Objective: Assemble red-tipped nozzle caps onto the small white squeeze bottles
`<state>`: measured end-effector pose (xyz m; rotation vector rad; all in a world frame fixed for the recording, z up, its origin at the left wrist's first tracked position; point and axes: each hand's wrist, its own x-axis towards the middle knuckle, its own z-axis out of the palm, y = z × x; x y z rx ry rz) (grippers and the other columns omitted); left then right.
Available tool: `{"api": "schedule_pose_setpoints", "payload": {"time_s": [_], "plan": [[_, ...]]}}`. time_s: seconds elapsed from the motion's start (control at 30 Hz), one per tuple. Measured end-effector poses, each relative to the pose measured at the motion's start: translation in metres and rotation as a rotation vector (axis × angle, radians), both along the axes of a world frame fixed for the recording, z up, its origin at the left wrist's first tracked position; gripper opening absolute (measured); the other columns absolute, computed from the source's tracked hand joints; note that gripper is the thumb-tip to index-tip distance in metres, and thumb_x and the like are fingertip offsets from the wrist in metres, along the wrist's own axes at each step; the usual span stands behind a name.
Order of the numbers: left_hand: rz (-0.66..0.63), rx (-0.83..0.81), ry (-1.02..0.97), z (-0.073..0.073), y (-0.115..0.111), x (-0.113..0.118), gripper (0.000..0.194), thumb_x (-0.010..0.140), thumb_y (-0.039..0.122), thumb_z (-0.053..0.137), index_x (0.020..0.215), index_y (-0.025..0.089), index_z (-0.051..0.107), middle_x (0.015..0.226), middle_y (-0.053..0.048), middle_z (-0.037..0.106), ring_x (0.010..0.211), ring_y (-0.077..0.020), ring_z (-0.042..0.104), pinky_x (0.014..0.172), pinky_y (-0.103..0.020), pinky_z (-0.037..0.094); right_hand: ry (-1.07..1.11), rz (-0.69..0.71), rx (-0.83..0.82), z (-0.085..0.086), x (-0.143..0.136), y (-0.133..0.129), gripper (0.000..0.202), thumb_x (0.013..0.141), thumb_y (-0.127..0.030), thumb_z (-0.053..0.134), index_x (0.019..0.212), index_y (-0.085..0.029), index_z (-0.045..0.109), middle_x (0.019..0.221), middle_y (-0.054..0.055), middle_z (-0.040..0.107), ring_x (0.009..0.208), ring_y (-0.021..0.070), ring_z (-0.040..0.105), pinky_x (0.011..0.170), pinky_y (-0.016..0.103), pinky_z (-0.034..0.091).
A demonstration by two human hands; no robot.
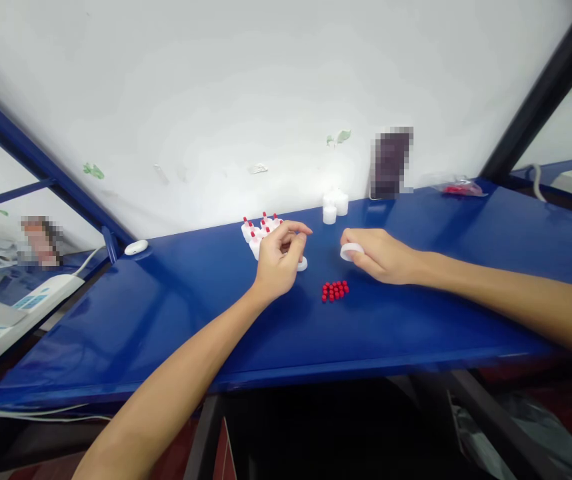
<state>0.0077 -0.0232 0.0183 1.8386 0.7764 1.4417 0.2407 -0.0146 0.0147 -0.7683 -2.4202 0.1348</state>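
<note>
My right hand [379,257] grips a white round lid [352,251], which is tilted on edge and looks like a ring. To its left, my left hand [281,260] has curled fingers, with the thumb close against them; whatever lies between is hidden. Below that thumb shows part of a white round piece [303,265]; I cannot tell whether the hand touches it. Just behind my left hand stand several small white bottles [255,248] with red tips, partly covered by the fingers. Several small red caps [335,291] lie in rows in front, between my hands.
Several white containers [329,215] stand near the wall on the blue table [176,313]. A phone-like dark object [391,165], blurred out, leans on the wall. A clear bag with red pieces [461,189] lies at back right, a white oval case [137,247] at left.
</note>
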Motion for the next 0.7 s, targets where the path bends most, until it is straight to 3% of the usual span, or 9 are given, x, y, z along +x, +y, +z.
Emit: {"api": "schedule_pose_setpoints", "payload": {"time_s": [0.27,0.47,0.57,0.7], "plan": [[0.041,0.098,0.063,0.0,0.001,-0.003,0.013,0.094,0.023,0.052,0.093,0.018,0.063,0.055,0.006,0.047,0.048,-0.0081,0.044,0.049,-0.021,0.036,-0.003,-0.002,0.037,-0.002,0.002,0.008,0.011,0.095,-0.029,0.043,0.094,-0.02,0.05,0.084,0.005,0.063,0.068,0.0183,0.056,0.065,0.03,0.043],[0.038,0.376,0.428,-0.002,0.0,-0.009,0.014,0.095,0.022,0.05,0.101,0.018,0.063,0.069,0.002,0.058,0.057,-0.0094,0.048,0.057,-0.024,0.04,0.025,-0.051,-0.047,-0.007,-0.004,0.006,0.024,0.083,-0.022,0.055,0.106,-0.021,0.051,0.078,0.001,0.063,0.062,0.0164,0.057,0.059,0.027,0.043],[-0.068,0.345,0.54,0.0,-0.004,-0.005,0.019,0.096,0.03,0.055,0.111,0.019,0.058,0.086,-0.002,0.064,0.068,-0.0119,0.054,0.065,-0.026,0.045,0.062,-0.061,-0.06,-0.007,-0.011,-0.001,0.029,0.082,-0.025,0.059,0.109,-0.021,0.048,0.075,-0.001,0.062,0.058,0.0151,0.057,0.055,0.026,0.042],[-0.104,0.272,0.489,0.001,-0.011,0.005,0.024,0.091,0.036,0.065,0.105,0.02,0.054,0.092,-0.003,0.063,0.077,-0.0143,0.058,0.068,-0.027,0.048,0.135,-0.065,-0.014,-0.006,-0.019,-0.011,0.031,0.083,-0.029,0.061,0.109,-0.023,0.047,0.083,0.001,0.066,0.06,0.0155,0.06,0.055,0.026,0.044]]}}
